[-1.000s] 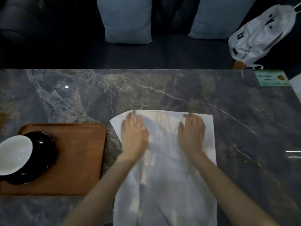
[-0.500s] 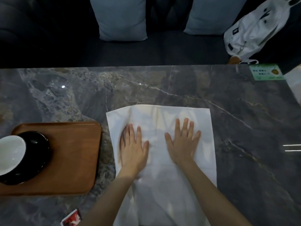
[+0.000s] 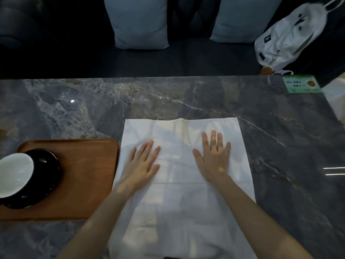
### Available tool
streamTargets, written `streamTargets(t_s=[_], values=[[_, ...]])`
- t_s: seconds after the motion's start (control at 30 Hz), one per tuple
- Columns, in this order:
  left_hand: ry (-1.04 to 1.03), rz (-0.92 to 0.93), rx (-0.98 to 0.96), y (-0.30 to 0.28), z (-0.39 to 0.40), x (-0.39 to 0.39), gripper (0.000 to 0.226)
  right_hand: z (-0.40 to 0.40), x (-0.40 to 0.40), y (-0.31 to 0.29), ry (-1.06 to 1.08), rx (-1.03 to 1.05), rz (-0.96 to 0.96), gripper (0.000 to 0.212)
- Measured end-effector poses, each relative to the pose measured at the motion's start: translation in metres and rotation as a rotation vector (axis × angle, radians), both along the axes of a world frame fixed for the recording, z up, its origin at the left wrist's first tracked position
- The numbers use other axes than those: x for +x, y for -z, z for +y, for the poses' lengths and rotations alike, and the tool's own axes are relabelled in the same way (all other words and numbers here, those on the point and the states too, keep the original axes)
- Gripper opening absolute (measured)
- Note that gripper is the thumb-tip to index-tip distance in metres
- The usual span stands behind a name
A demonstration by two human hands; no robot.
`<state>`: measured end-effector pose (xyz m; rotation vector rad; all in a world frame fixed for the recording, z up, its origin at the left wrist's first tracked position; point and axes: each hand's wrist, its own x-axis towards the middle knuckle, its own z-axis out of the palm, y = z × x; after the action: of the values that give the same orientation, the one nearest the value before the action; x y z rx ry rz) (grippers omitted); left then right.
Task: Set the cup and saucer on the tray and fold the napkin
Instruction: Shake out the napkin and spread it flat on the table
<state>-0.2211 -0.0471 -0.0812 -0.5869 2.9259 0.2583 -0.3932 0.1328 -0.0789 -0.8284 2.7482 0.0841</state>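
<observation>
A white cloth napkin [image 3: 179,206] lies spread flat on the dark marble table, its near end running off the bottom of the view. My left hand [image 3: 141,163] and my right hand [image 3: 212,157] press flat on its far half, palms down, fingers apart, holding nothing. To the left, touching the napkin's left edge, sits a wooden tray [image 3: 84,174]. On the tray's left end a black saucer [image 3: 46,176] carries a cup [image 3: 15,174] with a white inside, partly cut off by the view's left edge.
The marble table [image 3: 280,137] extends right and back. A green card [image 3: 302,85] lies at its far right corner. Beyond the far edge is a dark sofa with two pale cushions [image 3: 140,23] and a white backpack [image 3: 291,34].
Both hands slid back toward me along the napkin and spread apart, smoothing it flat. The folds under my palms are gone. Tray, cup and saucer kept their place.
</observation>
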Motion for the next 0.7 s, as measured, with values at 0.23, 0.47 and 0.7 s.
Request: streamTargets(t_s=[0.23,0.47,0.7], values=[[-0.113,0.08,0.019,-0.015,0.031,0.008,0.057,0.028,0.067,-0.007,0.072,-0.278,0.095,0.063],[-0.203,-0.008,0.018,0.004,0.088,0.046,0.06,0.066,0.103,0.003,0.104,-0.189,0.022,0.066],[-0.13,-0.027,0.054,-0.002,0.075,0.071,0.063,0.074,0.094,-0.001,0.031,-0.158,-0.027,0.071]])
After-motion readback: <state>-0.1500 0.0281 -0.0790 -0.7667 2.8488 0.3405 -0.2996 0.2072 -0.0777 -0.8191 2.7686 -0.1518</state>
